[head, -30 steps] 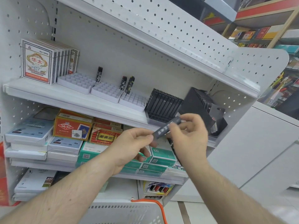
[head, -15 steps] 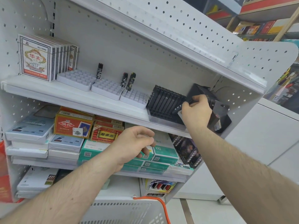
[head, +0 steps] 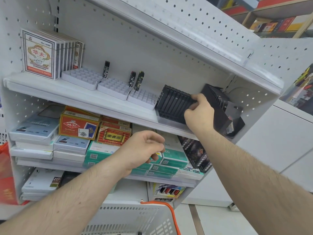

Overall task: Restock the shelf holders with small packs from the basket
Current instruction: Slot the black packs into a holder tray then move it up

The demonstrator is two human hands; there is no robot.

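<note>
Right hand (head: pixel 199 114) observed at right end of black slotted holder (head: pixel 172 106) on upper shelf (head: pixel 71 94); fingers curled against holder's top edge. Pack hidden by hand; grip on it could not be confirmed. Left hand (head: pixel 144 150) noted lower, before teal boxes (head: pixel 174 158); fingers loosely curled, nothing seen held. Second black holder (head: pixel 218 100) recorded tilted, just right of first. White basket (head: pixel 135 219) with orange handle found at bottom edge, contents not visible.

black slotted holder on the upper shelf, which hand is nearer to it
Right. The right hand is at the black slotted holder, fingers on its right end. The left hand hovers below, by the lower shelf.
</note>
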